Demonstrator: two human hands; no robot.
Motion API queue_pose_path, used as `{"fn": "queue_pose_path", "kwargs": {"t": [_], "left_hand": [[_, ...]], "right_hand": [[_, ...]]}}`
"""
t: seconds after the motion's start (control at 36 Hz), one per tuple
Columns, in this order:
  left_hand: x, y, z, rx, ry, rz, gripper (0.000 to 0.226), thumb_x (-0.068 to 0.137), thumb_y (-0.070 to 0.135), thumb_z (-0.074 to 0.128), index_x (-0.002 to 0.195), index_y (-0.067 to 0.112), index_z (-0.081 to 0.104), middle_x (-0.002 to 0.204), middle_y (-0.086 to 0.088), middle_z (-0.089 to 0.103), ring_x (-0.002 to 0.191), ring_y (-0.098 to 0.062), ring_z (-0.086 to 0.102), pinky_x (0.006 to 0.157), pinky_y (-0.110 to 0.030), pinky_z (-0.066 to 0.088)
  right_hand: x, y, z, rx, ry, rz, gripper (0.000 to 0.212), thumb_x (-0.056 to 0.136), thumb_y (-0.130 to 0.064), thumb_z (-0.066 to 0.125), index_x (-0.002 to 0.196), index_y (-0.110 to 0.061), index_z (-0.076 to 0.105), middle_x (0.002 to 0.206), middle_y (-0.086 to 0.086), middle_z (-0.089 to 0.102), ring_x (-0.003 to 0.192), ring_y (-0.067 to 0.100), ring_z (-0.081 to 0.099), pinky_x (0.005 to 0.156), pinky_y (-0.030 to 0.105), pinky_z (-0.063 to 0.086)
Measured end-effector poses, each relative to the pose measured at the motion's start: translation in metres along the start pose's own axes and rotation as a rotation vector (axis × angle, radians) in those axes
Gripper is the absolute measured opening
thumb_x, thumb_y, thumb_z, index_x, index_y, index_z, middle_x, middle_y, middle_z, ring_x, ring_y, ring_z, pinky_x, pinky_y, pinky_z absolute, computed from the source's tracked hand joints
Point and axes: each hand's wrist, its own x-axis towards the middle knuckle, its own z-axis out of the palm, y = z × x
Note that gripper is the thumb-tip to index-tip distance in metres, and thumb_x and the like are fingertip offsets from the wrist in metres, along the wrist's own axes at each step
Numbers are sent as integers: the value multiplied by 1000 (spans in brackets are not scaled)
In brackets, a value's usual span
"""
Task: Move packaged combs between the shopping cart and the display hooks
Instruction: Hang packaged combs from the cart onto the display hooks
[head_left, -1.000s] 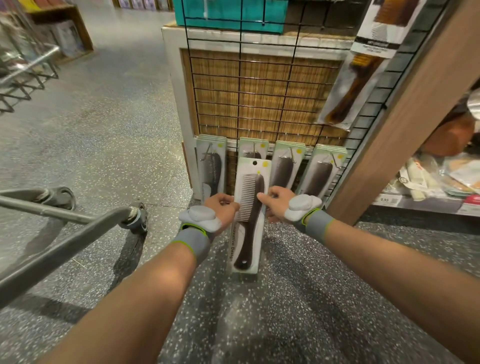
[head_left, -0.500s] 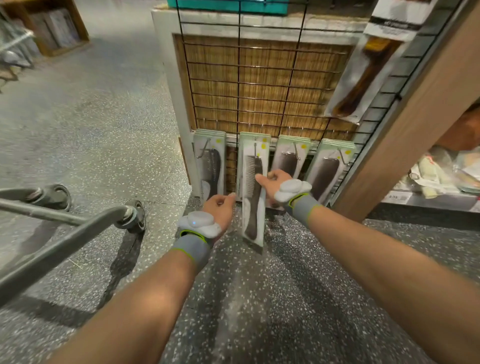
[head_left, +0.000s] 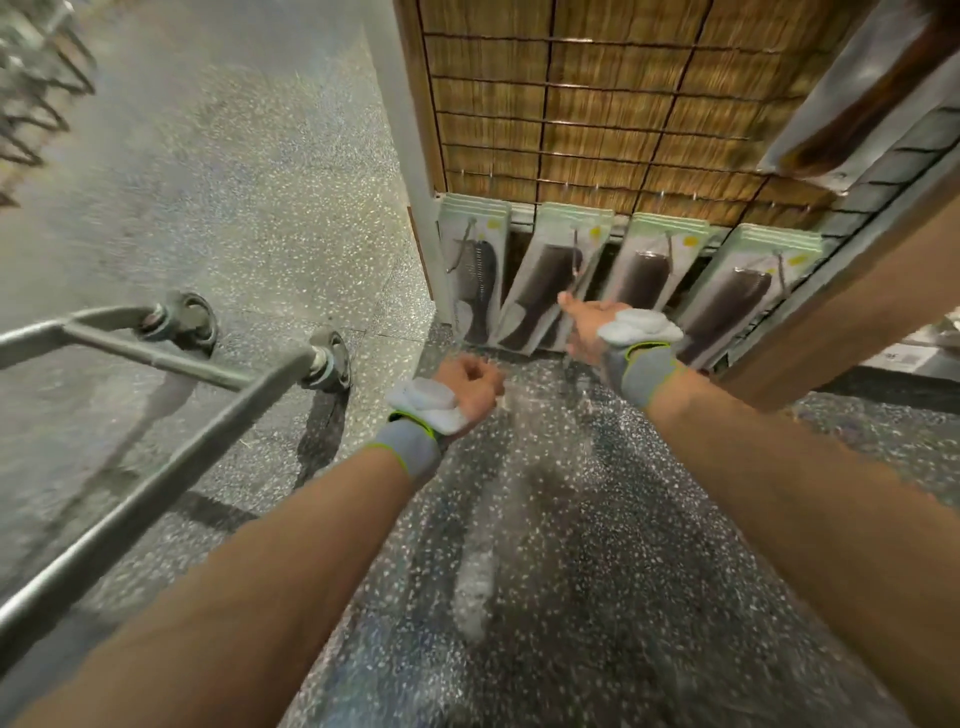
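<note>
Ahead — flat glossy comb packs (head_left: 543, 280) against woven matting (head_left: 597, 104).

Even indoor light; heavy motion blur throughout; wide-angle bending at edges; soft floor shadows.

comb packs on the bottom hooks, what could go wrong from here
1. The second comb pack hangs tilted on its hook, and the right hand is at its lower edge. A careless brush there might swing the pack or slip it off.
2. The cart frame stands close beside the empty left hand. A quick reach towards the cart could knock the bar.
</note>
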Motion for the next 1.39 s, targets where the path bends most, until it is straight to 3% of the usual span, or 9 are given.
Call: {"fn": "queue_pose_path", "kwargs": {"t": [0.14, 0.25, 0.42, 0.56, 0.67, 0.89, 0.97, 1.11, 1.39], "left_hand": [[-60, 58, -33, -8, -46, -60, 26, 90, 20, 63, 64, 19, 59, 74, -12, 62, 65, -21, 52, 63, -31, 40], [-134, 128, -83, 10, -53, -110, 23, 76, 41, 56, 63, 23, 63, 79, -11, 71, 74, -30, 65, 70, -41, 54], [-272, 270, -185, -101, -2, -182, 19, 95, 15, 53, 85, 7, 67, 76, -7, 63, 74, -23, 59, 77, -37, 52], [-327, 311, -239, -131, 62, -217, 28, 75, 49, 56, 70, 27, 72, 77, -8, 72, 69, -25, 65, 71, -46, 53], [-410, 378, -289, -269, 220, -187, 20, 93, 10, 57, 75, 7, 66, 55, -1, 59, 40, -5, 53, 43, -19, 41], [-491, 392, -341, -370, 447, -150, 28, 98, 10, 47, 73, 11, 61, 55, 5, 62, 44, -1, 56, 42, -11, 42], [-515, 381, -363, -448, 563, -121, 27, 95, 14, 55, 72, 14, 68, 64, 1, 68, 55, -9, 62, 59, -25, 50], [-524, 351, -418, -574, 733, -171, 7, 96, 5, 54, 94, 4, 60, 74, -6, 61, 43, -1, 57, 42, -12, 43], [-470, 226, -499, -690, 816, -445, 14, 92, 9, 58, 82, 19, 57, 81, -12, 63, 59, -24, 56, 55, -27, 41]], "right_hand": [[-76, -35, -12, -19, -262, 143, 16, 98, -16, 46, 82, -15, 49, 41, -7, 58, 39, 4, 57, 46, 17, 49], [-162, -122, -41, -59, -364, 137, 20, 96, -12, 49, 77, -18, 52, 50, -8, 62, 41, 0, 57, 47, 15, 48], [-308, -290, -88, -107, -492, 109, 30, 96, -5, 45, 67, -7, 52, 39, -1, 51, 31, 7, 47, 32, 13, 36], [-377, -370, -111, -126, -537, 33, 30, 87, 1, 55, 61, -10, 66, 44, 0, 57, 34, 8, 51, 35, 13, 38], [-453, -444, -116, -208, -606, -43, 21, 97, -4, 46, 79, -3, 56, 41, -2, 55, 29, 5, 48, 33, 13, 38], [-530, -494, -84, -331, -710, -215, 19, 94, -9, 52, 76, -6, 55, 64, 8, 55, 36, 7, 48, 36, 17, 37], [-553, -506, -59, -402, -736, -280, 20, 93, -10, 55, 72, -10, 57, 62, 5, 58, 44, 12, 49, 44, 22, 38], [-563, -524, 1, -455, -827, -340, 8, 94, -10, 55, 87, -7, 59, 66, 7, 61, 46, 12, 52, 41, 17, 43], [-523, -519, 157, -569, -917, -143, 7, 91, -1, 54, 88, -7, 57, 59, 10, 60, 36, 12, 51, 38, 17, 39]]}}
